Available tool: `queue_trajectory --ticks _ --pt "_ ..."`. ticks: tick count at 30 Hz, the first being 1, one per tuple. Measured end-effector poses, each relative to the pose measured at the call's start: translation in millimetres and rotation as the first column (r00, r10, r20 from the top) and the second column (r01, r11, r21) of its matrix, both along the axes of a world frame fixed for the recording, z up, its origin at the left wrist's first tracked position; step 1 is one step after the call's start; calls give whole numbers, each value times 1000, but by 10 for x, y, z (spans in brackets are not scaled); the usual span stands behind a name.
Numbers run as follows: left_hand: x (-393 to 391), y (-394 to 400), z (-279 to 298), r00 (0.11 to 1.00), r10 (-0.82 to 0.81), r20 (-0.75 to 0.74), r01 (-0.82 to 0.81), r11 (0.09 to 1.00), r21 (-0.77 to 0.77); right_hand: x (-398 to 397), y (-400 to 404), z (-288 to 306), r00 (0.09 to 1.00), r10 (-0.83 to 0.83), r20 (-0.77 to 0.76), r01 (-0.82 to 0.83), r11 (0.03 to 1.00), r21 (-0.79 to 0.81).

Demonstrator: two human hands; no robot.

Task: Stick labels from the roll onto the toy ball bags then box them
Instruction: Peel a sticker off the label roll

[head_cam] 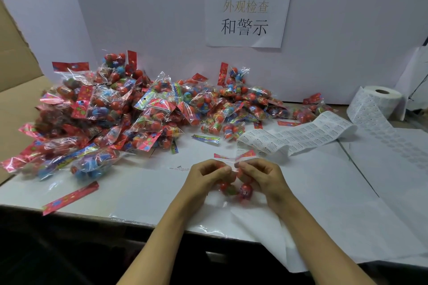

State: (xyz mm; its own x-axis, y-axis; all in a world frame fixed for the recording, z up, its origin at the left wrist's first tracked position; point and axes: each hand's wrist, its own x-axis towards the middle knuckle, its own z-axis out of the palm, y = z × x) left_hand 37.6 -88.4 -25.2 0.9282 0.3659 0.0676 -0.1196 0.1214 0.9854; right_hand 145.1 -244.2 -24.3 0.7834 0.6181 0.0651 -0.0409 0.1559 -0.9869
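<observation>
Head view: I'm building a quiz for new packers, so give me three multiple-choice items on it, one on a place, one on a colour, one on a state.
1. Where is the label roll?
A. far right of the table
B. inside the box
C. in the left hand

2. What colour are most balls in the pile?
A. green
B. red
C. white

3. What are the hands doing?
A. resting flat
B. both holding one bag
C. tearing the sign

Answers:
1 A: the roll stands at the far right, its strip trailing toward the middle.
2 B: red dominates, with some blue.
3 B: the left hand and right hand have fingers curled on the bag near the table edge.
</observation>
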Motion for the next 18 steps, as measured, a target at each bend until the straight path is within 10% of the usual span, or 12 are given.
queue_trajectory --ticks 18 --pt "-52 -69 51 998 -22 -65 39 960 276 23 -6 -1 981 -187 -49 189 981 50"
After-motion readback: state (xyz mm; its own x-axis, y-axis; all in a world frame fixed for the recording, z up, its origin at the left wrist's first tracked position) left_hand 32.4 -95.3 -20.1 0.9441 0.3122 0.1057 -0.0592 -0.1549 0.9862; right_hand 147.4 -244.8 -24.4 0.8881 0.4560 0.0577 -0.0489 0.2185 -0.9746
